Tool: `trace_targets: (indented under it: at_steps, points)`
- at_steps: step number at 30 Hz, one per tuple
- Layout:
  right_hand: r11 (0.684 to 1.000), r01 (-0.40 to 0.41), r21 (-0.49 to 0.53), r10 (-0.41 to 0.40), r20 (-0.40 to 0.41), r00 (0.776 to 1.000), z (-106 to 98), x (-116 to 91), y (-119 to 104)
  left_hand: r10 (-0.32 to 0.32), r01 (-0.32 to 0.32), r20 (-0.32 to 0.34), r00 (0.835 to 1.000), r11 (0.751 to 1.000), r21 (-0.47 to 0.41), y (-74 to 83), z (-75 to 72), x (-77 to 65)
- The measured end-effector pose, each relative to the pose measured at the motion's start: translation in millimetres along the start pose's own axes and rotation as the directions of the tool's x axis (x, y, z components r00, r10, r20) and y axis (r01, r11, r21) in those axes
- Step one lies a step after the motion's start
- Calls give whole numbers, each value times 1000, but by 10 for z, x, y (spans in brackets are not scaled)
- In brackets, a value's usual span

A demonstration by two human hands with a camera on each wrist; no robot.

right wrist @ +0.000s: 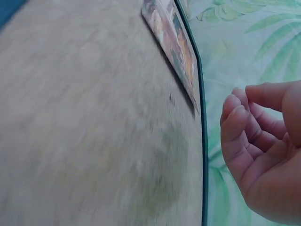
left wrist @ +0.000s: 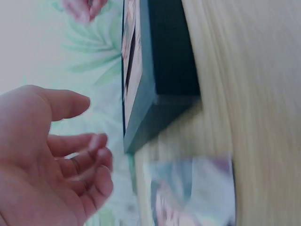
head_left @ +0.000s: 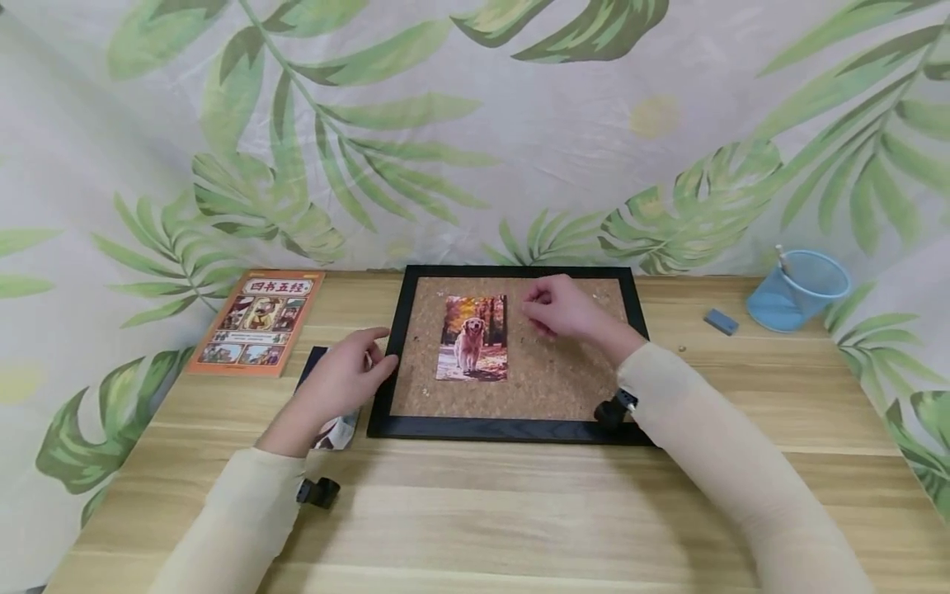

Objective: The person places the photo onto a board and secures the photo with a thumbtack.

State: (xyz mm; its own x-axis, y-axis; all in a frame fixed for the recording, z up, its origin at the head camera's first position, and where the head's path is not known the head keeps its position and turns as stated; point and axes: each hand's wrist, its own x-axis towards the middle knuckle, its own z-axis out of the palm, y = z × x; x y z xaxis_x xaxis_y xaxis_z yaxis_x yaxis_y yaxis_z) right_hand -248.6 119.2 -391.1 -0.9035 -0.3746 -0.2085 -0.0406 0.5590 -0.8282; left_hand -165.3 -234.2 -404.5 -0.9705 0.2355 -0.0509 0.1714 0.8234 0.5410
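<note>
A photo of a golden retriever (head_left: 472,338) lies on the cork board (head_left: 552,384) with a black frame. Just right of the photo, above the cork, is my right hand (head_left: 560,307). Its fingers are curled, with thumb and forefinger tips together; I see nothing between them in the right wrist view. Beside the frame's left edge hovers my left hand (head_left: 345,371), fingers loosely bent and holding nothing; the left wrist view shows a gap between it and the frame. Under that hand lies a second photo (head_left: 338,432), mostly hidden in the head view.
An orange comic-covered book (head_left: 256,323) lies at the left. On the right stand a blue mesh pen cup (head_left: 788,299) and, beside it, a small blue block (head_left: 721,322). Small clear pins (head_left: 425,391) sit near the cork's corners. A leaf-patterned cloth hangs behind the table.
</note>
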Motion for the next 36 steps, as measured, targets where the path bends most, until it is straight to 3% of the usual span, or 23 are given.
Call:
trace_targets:
  at_steps: [8,14,18,24,30,36]
  points:
    - [995,50,-92,-53,-30,998,-281,-417,303,-84,89,-42,996,987,132,-282,-186,-251]
    - [995,33,-92,-38,-60,997,-505,-720,536,-157,174,-80,984,946,274,-467,-225,-430]
    - [995,-19,-93,10,-93,996,-673,-922,692,-233,236,-49,971,918,318,-573,-235,-511]
    - [990,-82,-119,62,-164,984,-878,-1125,954,-299,269,40,953,901,339,-661,-239,-568]
    - [982,-110,-155,72,-228,971,-1024,-1249,1241,-308,273,67,949,909,315,-722,-243,-542]
    - [974,-174,-143,137,-238,962,-1082,-1328,1419,-274,254,53,960,936,245,-768,-252,-474]
